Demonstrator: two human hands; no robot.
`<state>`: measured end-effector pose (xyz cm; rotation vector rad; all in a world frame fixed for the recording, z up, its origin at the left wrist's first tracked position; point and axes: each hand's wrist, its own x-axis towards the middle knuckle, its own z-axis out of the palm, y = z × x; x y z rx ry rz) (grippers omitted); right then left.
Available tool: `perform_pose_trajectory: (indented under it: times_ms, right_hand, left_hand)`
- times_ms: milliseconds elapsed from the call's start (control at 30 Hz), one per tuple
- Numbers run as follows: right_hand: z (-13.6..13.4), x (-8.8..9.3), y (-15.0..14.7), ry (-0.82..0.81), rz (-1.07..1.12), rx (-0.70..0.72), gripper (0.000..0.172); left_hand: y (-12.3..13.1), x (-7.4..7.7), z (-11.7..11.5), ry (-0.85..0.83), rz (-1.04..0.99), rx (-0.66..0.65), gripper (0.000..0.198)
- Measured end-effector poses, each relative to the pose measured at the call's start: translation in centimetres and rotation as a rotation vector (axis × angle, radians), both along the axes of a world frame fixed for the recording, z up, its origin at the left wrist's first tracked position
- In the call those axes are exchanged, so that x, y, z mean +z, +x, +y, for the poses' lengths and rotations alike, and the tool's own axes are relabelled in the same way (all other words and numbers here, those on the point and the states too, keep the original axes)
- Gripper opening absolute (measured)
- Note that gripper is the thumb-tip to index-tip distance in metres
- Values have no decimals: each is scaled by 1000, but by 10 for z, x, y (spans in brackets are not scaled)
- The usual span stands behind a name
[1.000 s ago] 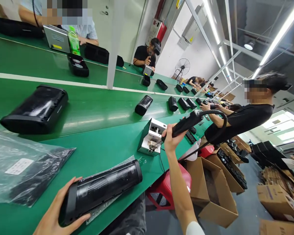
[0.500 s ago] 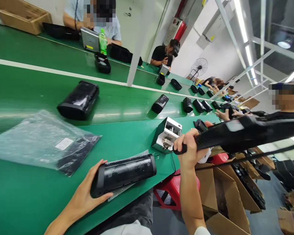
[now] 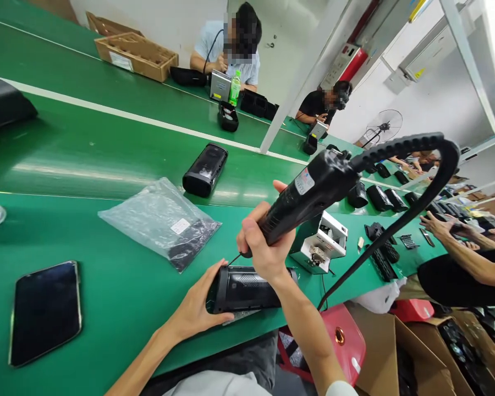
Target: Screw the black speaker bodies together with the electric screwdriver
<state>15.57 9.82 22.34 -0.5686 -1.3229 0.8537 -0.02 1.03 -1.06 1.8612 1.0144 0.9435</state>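
My left hand [image 3: 200, 305] is wrapped round the left end of a black speaker housing [image 3: 247, 289] with a perforated grille, lying on its side on the green bench. Gripped in my right hand [image 3: 266, 236] is a black electric screwdriver [image 3: 309, 187] with a thick ribbed cable. Its thin bit points down at the housing's upper left corner; whether it touches a screw I cannot tell. My right wrist hides part of the housing's right end. Some clear plastic [image 3: 241, 316] lies under the housing. Just right stands a white and black screw feeder [image 3: 324, 242].
A clear plastic bag [image 3: 157, 220] and a dark tablet or phone [image 3: 45, 313] lie to the left. Another speaker [image 3: 205, 169] sits beyond on the belt. Red stools [image 3: 338, 335] and cardboard boxes [image 3: 379, 330] stand below right. A co-worker's arms [image 3: 457, 239] reach in from the right.
My right hand has brought the screwdriver left and tilted it, so its bit is at the housing's corner. My left hand still holds the housing. The camera has turned left.
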Motion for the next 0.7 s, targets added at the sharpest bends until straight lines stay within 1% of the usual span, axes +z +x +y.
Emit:
perform_pose_trajectory:
  times_ms: [100,200,267,333,367,433,533,600,700]
  right_hand:
    - [-3,2,1,-51,-9,-12,70]
    - [-3,3,1,-74,-10,-14,66]
    - [-3,-2,0,-79,-14,-14,54]
    - [-4,-13,-3,-93,-36,-12,34]
    - [-5,-20,-4,-105,-50,-7,28]
    - [-10,-36,-7,-106,-91,-3,31]
    - [-18,-54,-8,-64,-216,-57,35]
    - [-22,-59,-5,-53,-298,-90,38]
    - [-23,-62,4,-129,-384,-120,42]
  left_hand:
    - [0,3,0,-49,-6,-3,122]
    - [0,4,0,-51,-22,-4,120]
    - [0,4,-1,-43,-31,-2,118]
    - [1,3,-1,-43,-41,2,117]
    - [2,2,-1,-48,-48,5,115]
    - [3,2,-1,-60,-62,13,113]
    - [3,2,-1,-77,-75,8,112]
    - [4,4,-1,-86,-82,-3,113]
    - [4,7,0,-111,-90,-9,115]
